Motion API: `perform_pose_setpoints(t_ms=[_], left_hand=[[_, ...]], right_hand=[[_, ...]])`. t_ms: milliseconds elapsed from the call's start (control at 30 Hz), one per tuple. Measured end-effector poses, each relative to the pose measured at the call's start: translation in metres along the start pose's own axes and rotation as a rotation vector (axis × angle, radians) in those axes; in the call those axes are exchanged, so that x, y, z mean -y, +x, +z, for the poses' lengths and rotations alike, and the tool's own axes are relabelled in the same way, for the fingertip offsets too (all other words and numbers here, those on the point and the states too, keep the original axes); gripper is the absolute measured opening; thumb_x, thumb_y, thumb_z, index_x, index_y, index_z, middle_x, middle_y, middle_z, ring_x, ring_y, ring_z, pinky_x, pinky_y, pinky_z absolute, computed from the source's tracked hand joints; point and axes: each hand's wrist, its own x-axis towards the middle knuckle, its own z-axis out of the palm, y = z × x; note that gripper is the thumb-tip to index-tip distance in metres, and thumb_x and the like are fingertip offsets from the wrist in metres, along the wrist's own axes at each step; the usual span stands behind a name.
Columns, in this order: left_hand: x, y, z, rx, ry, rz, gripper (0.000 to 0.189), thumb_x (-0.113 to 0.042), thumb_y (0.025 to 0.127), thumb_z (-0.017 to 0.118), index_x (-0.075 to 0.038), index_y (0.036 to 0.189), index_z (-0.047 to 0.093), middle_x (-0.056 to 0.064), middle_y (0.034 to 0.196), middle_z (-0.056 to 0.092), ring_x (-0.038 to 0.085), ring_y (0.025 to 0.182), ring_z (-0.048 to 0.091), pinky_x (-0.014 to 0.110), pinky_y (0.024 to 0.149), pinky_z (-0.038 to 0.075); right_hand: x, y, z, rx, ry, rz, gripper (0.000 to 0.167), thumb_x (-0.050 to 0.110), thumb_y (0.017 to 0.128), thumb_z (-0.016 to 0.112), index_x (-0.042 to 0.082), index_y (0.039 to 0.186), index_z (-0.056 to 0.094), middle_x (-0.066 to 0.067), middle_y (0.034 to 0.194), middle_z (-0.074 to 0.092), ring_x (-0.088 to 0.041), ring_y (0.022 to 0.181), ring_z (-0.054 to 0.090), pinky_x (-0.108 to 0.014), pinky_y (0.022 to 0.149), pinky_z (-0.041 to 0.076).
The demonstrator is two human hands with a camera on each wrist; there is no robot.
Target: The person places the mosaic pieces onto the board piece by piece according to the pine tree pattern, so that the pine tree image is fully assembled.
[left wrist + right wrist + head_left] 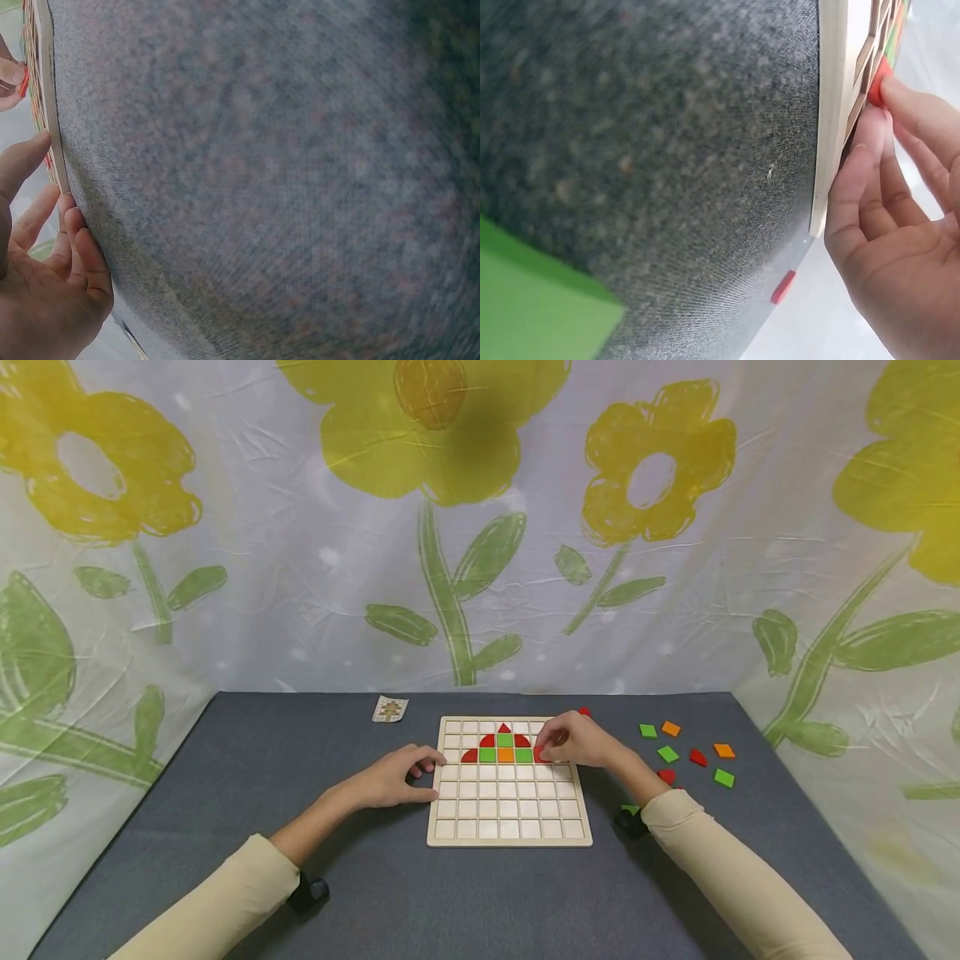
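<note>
A flower-printed backdrop point(480, 527) is seen hung behind and to both sides of the work area. A grey felt-covered table point(360, 893) is seen below it. A wooden grid board point(508, 814) is laid flat near the middle of the table, its upper rows partly filled with a pattern of red, green and orange tiles point(504, 747).

The left hand point(393, 777) is rested on the table at the board's left edge; in the left wrist view its fingers point(75, 247) are relaxed and laid against the rim, nothing being held. The right hand point(577, 742) is held over the board's upper right part, and a red piece point(542, 755) is pinched between thumb and fingertips at a cell just right of the coloured pattern. In the right wrist view the red piece point(880, 79) is seen touching the board's face, the fingertips point(900, 94) pressed on it.

Loose pieces point(686, 753), green, orange and red, are scattered on the table to the right of the board, well apart from it. A small pattern card point(390, 709) is laid beyond the board's upper left corner.
</note>
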Motion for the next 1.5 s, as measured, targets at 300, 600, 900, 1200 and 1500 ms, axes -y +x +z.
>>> perform_pose_setpoints(t_ms=[300,600,900,1200,1500], left_hand=[[0.0,-0.002,-0.001,-0.002,0.005,0.0,0.046,-0.018,0.094,0.077,-0.004,0.133,0.058,0.007,0.112,0.054,0.025,0.1,0.055,0.046,0.091,0.046],[0.002,-0.001,0.0,0.002,-0.001,0.008,0.046,-0.019,0.095,0.077,-0.004,0.134,0.058,0.007,0.113,0.053,0.025,0.102,0.055,0.046,0.092,0.047],[0.002,-0.001,0.0,0.0,0.003,0.013,0.047,-0.021,0.094,0.077,-0.004,0.134,0.058,0.007,0.113,0.054,0.025,0.102,0.056,0.046,0.091,0.047],[0.003,0.0,0.0,-0.002,0.013,0.018,0.047,-0.021,0.094,0.077,-0.004,0.134,0.058,0.006,0.113,0.054,0.024,0.101,0.055,0.045,0.091,0.047],[0.0,-0.002,0.0,-0.002,0.004,0.014,0.047,-0.019,0.094,0.077,-0.003,0.134,0.058,0.008,0.113,0.053,0.025,0.101,0.055,0.046,0.091,0.047]], right_hand=[[-0.003,0.001,0.0,0.005,0.01,-0.014,0.01,-0.005,0.092,0.072,-0.003,0.102,0.074,-0.011,0.084,0.07,-0.024,0.074,0.064,-0.033,0.07,0.055],[0.0,0.002,0.002,0.001,-0.018,0.0,0.008,-0.001,0.092,0.073,-0.003,0.1,0.074,-0.007,0.084,0.069,-0.022,0.076,0.064,-0.033,0.075,0.055],[0.001,0.004,0.003,-0.002,-0.044,0.01,0.008,-0.001,0.091,0.075,-0.001,0.099,0.075,-0.006,0.085,0.069,-0.021,0.077,0.063,-0.033,0.075,0.055],[0.0,-0.003,-0.006,-0.005,-0.011,-0.016,0.01,0.002,0.094,0.073,-0.002,0.102,0.074,-0.009,0.09,0.07,-0.025,0.081,0.065,-0.037,0.076,0.056],[-0.006,-0.025,-0.026,-0.057,0.024,0.014,0.017,0.004,0.093,0.075,-0.004,0.107,0.073,-0.009,0.094,0.068,-0.027,0.082,0.064,-0.035,0.075,0.054]])
